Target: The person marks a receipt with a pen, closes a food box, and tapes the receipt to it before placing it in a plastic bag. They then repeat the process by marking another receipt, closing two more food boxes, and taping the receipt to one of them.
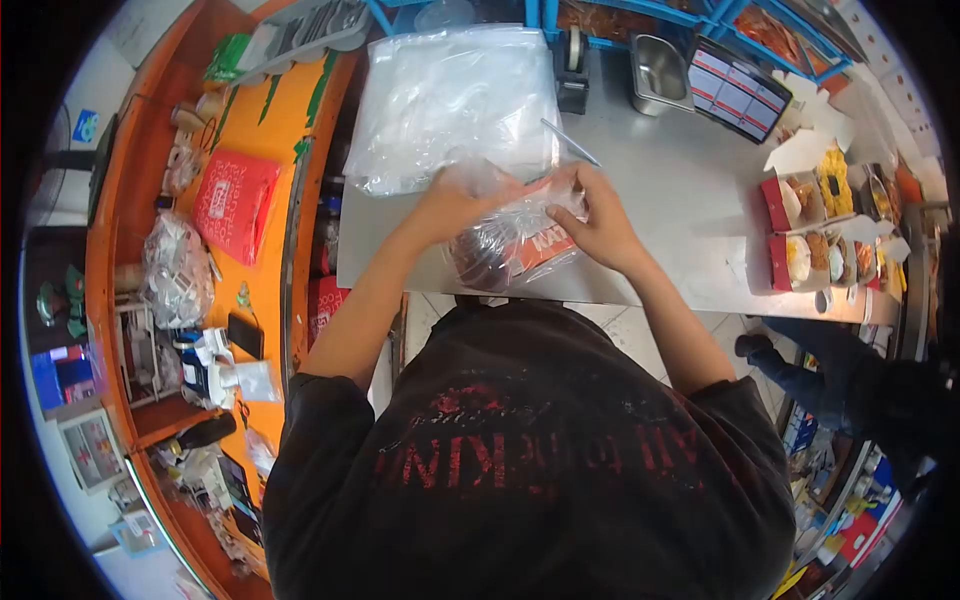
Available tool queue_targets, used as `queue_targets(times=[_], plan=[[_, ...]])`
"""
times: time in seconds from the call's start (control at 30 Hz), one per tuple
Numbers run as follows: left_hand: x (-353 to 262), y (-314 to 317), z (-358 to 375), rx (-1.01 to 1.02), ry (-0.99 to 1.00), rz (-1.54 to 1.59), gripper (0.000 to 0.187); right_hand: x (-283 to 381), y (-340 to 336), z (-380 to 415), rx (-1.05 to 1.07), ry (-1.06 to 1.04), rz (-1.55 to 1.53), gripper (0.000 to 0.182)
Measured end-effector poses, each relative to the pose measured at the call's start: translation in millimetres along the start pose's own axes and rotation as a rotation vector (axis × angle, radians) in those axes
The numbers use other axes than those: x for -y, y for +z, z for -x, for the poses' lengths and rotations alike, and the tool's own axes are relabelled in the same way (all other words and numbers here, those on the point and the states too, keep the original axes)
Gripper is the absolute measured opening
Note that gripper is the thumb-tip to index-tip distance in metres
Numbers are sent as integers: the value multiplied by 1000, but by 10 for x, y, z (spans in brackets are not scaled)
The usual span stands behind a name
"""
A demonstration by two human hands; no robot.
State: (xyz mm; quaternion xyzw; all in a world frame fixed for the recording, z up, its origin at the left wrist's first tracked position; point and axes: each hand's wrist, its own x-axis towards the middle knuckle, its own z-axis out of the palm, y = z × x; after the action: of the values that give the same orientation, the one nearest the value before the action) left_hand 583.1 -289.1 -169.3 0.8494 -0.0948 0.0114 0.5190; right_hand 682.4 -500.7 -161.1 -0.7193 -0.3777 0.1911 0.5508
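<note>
A clear plastic bag (490, 250) with a red-and-white printed item (540, 250) inside hangs at the front edge of the steel counter. My left hand (455, 205) is closed on the upper left of the bag, its fingertips partly blurred. On the right side, my right hand (592, 215) pinches the gathered plastic between thumb and fingers. Just behind my hands lies a stack of clear plastic bags (450, 100). A thin grey stick (572, 142) rests on the counter beside the stack.
The steel counter (690, 200) holds a tape dispenser (573, 75), a metal container (660, 75), a tablet (738, 90) and open food boxes (795, 260). Left is an orange shelf (265, 130) with a red bag (237, 205). Another person (850, 390) stands at right.
</note>
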Motion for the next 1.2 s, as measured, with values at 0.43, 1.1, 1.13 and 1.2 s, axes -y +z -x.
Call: queue_targets(times=[0.43, 1.1, 1.13, 1.2], plan=[[68, 570, 1441, -1437, -519, 584, 61, 432, 799, -303, 136, 258, -547, 13], [123, -2169, 2529, -1335, 592, 999, 48, 2437, 3385, -1827, 298, -337, 396, 33], [74, -2255, 2567, -1400, 622, 1008, 40, 2538, 3500, -1838, 285, -290, 402, 31], [18, -2419, 2652, -1469, 636, 1080, 40, 2622, 3714, -1934, 291, -260, 412, 30]])
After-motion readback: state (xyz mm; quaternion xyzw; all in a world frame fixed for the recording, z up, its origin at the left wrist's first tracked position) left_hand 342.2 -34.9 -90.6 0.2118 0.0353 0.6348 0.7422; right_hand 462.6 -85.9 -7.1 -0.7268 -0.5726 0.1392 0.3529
